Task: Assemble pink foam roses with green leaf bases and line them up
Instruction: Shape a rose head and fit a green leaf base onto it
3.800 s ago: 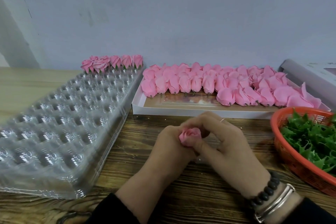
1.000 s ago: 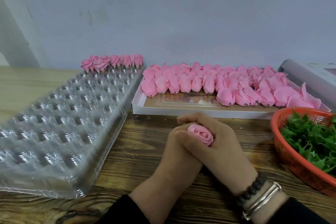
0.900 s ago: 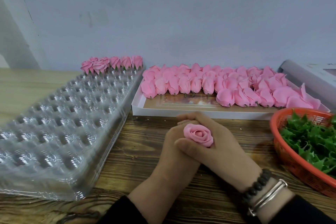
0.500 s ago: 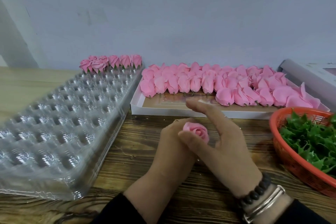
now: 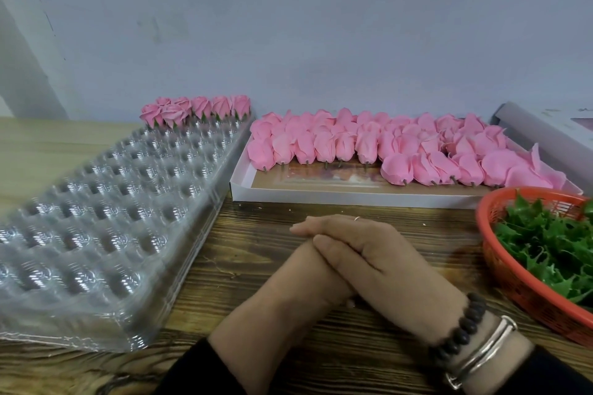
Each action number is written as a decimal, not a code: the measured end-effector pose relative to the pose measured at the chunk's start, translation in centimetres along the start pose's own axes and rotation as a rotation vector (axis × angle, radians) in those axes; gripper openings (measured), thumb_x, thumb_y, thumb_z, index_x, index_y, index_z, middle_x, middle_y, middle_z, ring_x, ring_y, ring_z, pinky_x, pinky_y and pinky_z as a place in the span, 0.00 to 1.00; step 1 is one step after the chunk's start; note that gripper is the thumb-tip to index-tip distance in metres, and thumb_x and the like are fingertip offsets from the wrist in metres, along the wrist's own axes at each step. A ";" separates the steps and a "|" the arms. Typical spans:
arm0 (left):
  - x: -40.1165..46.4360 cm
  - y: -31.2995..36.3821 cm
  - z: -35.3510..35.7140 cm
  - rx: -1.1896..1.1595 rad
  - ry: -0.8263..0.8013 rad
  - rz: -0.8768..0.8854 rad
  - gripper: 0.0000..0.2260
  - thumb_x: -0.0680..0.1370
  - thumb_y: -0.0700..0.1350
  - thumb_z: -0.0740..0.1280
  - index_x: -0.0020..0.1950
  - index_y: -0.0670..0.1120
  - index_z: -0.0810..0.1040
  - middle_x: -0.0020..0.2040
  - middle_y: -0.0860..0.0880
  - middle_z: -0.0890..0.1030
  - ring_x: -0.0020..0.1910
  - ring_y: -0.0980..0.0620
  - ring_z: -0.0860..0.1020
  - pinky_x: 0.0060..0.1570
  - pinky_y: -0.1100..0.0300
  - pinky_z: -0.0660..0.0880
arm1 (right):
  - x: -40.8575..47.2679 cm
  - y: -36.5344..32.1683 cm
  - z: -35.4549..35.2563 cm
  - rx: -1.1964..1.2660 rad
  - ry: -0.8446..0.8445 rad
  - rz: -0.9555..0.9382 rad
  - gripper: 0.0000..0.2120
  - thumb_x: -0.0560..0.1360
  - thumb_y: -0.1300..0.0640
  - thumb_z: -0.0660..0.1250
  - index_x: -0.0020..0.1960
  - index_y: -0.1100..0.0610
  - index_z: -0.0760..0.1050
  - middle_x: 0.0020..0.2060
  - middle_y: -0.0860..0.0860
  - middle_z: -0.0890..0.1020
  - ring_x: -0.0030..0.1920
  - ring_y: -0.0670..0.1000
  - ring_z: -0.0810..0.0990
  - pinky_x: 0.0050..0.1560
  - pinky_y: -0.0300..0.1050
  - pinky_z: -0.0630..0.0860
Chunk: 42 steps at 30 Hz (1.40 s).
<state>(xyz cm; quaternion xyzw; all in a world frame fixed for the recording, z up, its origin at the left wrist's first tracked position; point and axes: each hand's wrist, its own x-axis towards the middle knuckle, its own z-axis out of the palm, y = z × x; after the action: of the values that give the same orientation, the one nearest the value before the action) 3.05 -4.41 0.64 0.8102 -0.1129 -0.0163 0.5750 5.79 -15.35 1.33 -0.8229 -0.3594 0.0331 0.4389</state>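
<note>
My right hand (image 5: 369,253) lies flat, fingers straight, over the top of my left hand (image 5: 298,279) at the middle of the wooden table. The pink foam rose that my left hand held is hidden under the right palm. Several finished roses with green bases (image 5: 199,109) stand in a row at the far end of the clear plastic cell tray (image 5: 106,218) on the left. Loose pink rose heads (image 5: 353,141) fill the white box (image 5: 321,197) behind my hands. Green leaf bases (image 5: 545,244) lie in the orange basket (image 5: 484,212) at right.
A grey-white box (image 5: 545,128) sits at the back right against the wall. Bare wood table (image 5: 256,266) shows between the tray, the white box and my hands.
My right hand, whose fingers had lifted off the rose half a second ago, has come down flat over the rose and my left hand, hiding the rose.
</note>
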 end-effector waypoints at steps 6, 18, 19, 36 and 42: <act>0.1 0.2 0.2 -0.024 0.055 0.144 0.20 0.72 0.29 0.63 0.27 0.52 0.71 0.22 0.55 0.73 0.25 0.62 0.72 0.27 0.69 0.68 | -0.2 0.4 -0.9 0.162 0.016 0.074 0.23 0.63 0.40 0.68 0.57 0.33 0.70 0.51 0.37 0.79 0.39 0.48 0.84 0.36 0.33 0.77; 0.9 -1.0 0.6 0.140 0.265 0.252 0.14 0.73 0.36 0.67 0.32 0.52 0.76 0.31 0.58 0.79 0.32 0.63 0.77 0.31 0.72 0.69 | -0.5 0.1 0.6 0.137 0.367 -0.081 0.19 0.69 0.36 0.57 0.58 0.39 0.73 0.55 0.33 0.78 0.57 0.36 0.75 0.57 0.33 0.71; 0.9 -0.8 0.9 0.172 0.282 0.273 0.11 0.74 0.37 0.65 0.33 0.49 0.76 0.35 0.56 0.80 0.35 0.61 0.78 0.32 0.72 0.70 | -0.5 -0.1 1.0 0.144 0.406 -0.099 0.17 0.71 0.38 0.56 0.55 0.40 0.75 0.51 0.34 0.79 0.54 0.38 0.76 0.55 0.34 0.71; 0.3 0.4 0.4 -0.007 0.077 0.144 0.14 0.74 0.31 0.65 0.36 0.49 0.75 0.29 0.58 0.79 0.32 0.66 0.76 0.32 0.74 0.70 | -0.3 0.7 -0.8 0.049 0.047 0.008 0.24 0.63 0.34 0.62 0.59 0.35 0.71 0.54 0.36 0.79 0.54 0.36 0.77 0.56 0.34 0.74; 0.5 -0.2 0.0 -0.054 0.217 0.226 0.06 0.72 0.35 0.70 0.37 0.43 0.78 0.34 0.46 0.80 0.36 0.54 0.77 0.36 0.60 0.75 | -0.6 1.1 -0.6 0.124 0.121 0.032 0.35 0.57 0.33 0.68 0.63 0.35 0.66 0.57 0.32 0.75 0.59 0.34 0.72 0.59 0.33 0.69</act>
<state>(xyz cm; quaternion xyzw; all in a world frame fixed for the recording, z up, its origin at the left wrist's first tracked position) 3.58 -4.48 0.51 0.7735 -0.1403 0.1332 0.6036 6.19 -16.50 0.74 -0.8001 -0.3164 0.0124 0.5095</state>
